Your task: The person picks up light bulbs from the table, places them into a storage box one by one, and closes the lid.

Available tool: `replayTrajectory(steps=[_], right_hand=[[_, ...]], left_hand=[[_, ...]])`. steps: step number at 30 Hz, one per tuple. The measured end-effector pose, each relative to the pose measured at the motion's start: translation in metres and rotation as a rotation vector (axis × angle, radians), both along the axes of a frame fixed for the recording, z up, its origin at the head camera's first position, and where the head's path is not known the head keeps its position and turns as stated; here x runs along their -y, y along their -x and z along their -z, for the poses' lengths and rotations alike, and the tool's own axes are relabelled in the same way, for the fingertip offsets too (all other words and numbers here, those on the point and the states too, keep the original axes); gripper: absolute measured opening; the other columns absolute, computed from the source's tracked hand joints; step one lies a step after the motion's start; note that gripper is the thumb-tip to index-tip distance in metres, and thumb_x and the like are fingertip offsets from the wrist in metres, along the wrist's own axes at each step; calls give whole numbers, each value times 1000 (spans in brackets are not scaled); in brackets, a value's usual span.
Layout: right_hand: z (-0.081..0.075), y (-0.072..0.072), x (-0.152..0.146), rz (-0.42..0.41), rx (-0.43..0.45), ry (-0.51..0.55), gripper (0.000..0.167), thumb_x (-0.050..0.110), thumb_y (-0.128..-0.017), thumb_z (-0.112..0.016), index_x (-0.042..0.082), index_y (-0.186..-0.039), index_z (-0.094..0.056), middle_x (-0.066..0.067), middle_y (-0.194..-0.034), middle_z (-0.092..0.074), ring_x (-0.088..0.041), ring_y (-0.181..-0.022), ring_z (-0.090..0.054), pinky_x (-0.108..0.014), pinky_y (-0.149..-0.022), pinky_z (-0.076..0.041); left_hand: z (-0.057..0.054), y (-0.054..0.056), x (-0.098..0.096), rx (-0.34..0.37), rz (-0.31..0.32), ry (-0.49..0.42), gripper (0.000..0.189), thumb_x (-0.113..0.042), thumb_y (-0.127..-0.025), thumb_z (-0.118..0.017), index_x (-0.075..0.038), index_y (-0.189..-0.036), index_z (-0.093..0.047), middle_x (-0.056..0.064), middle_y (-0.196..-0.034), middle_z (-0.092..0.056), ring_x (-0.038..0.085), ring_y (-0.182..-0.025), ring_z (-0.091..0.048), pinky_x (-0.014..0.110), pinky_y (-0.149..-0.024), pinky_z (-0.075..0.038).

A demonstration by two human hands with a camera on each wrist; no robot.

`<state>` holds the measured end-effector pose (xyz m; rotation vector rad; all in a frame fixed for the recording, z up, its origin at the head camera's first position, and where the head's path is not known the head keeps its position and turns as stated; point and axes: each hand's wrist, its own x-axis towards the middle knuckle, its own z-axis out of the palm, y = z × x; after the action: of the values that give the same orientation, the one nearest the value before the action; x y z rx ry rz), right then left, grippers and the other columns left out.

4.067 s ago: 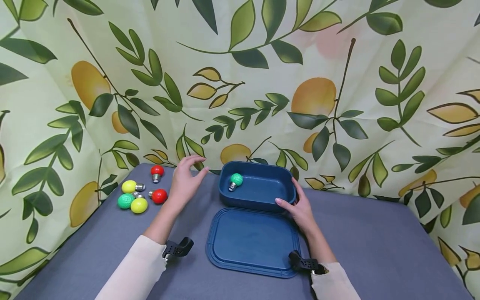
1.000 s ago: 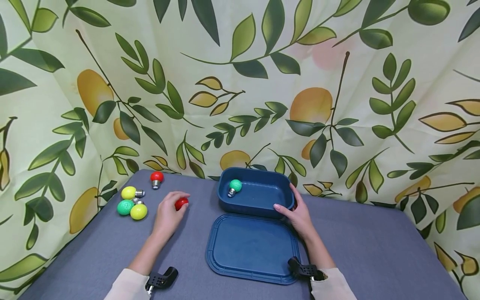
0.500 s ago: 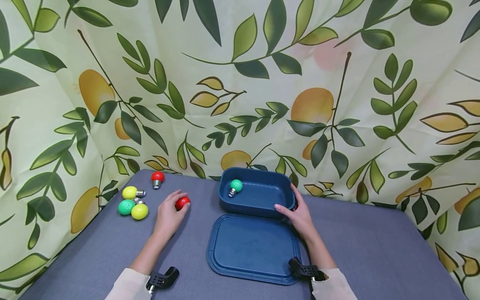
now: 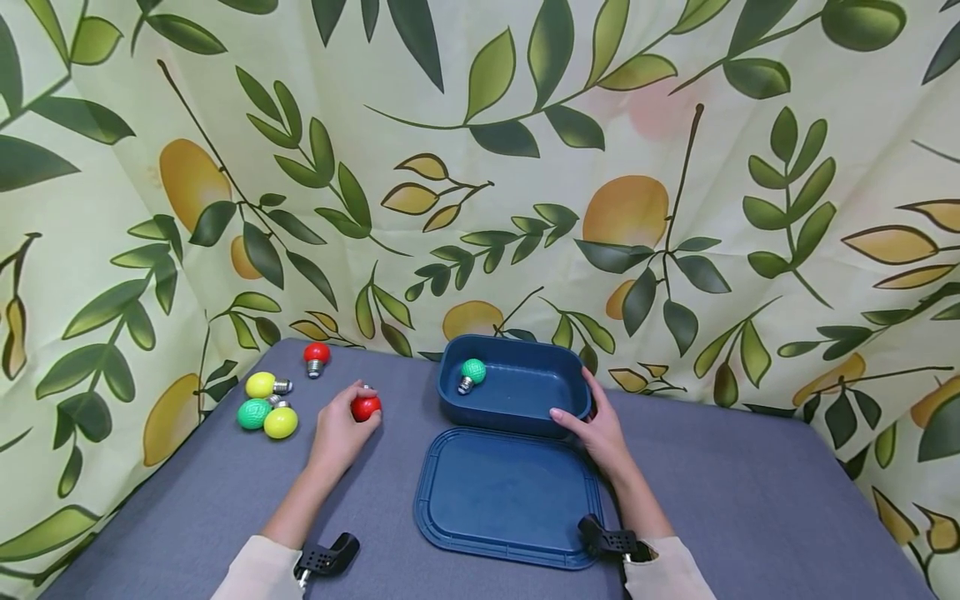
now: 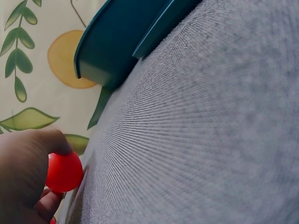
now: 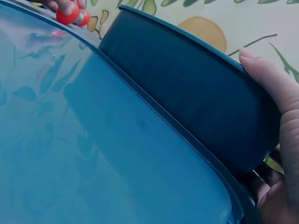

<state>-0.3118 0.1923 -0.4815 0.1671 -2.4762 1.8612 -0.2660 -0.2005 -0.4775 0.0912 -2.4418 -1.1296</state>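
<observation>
The red bulb (image 4: 367, 409) is in the left hand (image 4: 336, 427), pinched between its thumb and bent fingers. They hide part of the bulb, and only a bit of its metal end peeks out. I can't tell if it touches the table (image 4: 720, 483). The left hand reaches forward, thumb toward the right hand.

The right hand (image 4: 604, 427) is half closed around the end of the blue box (image 4: 491, 418). Its thumb is on the near rim; its other fingers are mostly hidden. A green bulb (image 4: 472, 371) lies in the box, at the end nearer the left hand.

Between the arms is the flat blue lid (image 4: 506, 492); the black band (image 4: 611, 540) on the right wrist covers some of its edge.

Out past the left hand are two yellow bulbs (image 4: 281, 423), a second green bulb (image 4: 253, 414) with its metal end partly hidden, and, farther forward, another red one (image 4: 317, 353).
</observation>
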Motion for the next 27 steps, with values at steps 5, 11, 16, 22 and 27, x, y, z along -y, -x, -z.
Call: replayTrajectory(steps=[5, 11, 16, 22, 27], right_hand=[[0, 0, 0, 0, -3, -10, 93, 25, -91, -75, 27, -163, -17, -18, -169, -18, -41, -151, -32, -56, -120, -33], [0, 0, 0, 1, -11, -15, 93, 24, -91, -75, 26, -163, -17, -18, -168, -19, -40, -151, -33, -55, -119, -34], [0, 0, 0, 0, -16, -17, 93, 24, -91, -75, 26, -163, -17, -19, -168, -19, -40, -150, -33, -56, -119, -34], [0, 0, 0, -3, -14, -9, 93, 24, -91, -75, 26, -163, -17, -17, -168, -19, -39, -150, -34, -55, -118, -35], [1, 0, 0, -4, -8, 1, 93, 24, -91, -75, 28, -163, -17, -16, -169, -19, -37, -151, -34, -54, -118, -35]], left_hand=[[0, 0, 1, -26, -3, 9, 30, -1, -80, -73, 1, -110, -71, 26, -135, -63, 45, -124, -62, 54, -97, -54], [2, 0, 2, -33, -10, -4, 34, -2, -79, -77, 1, -113, -70, 25, -131, -65, 43, -119, -63, 54, -97, -54], [3, 1, 3, -9, -7, 13, 46, -6, -81, -77, 1, -125, -68, 25, -134, -64, 44, -123, -62, 56, -100, -51], [3, 0, 3, 25, -7, -1, 42, -7, -83, -72, 0, -124, -69, 24, -138, -61, 43, -127, -59, 55, -101, -51], [4, 1, 3, 50, -18, -19, 39, -7, -84, -67, -2, -123, -68, 22, -137, -62, 40, -123, -61, 51, -96, -53]])
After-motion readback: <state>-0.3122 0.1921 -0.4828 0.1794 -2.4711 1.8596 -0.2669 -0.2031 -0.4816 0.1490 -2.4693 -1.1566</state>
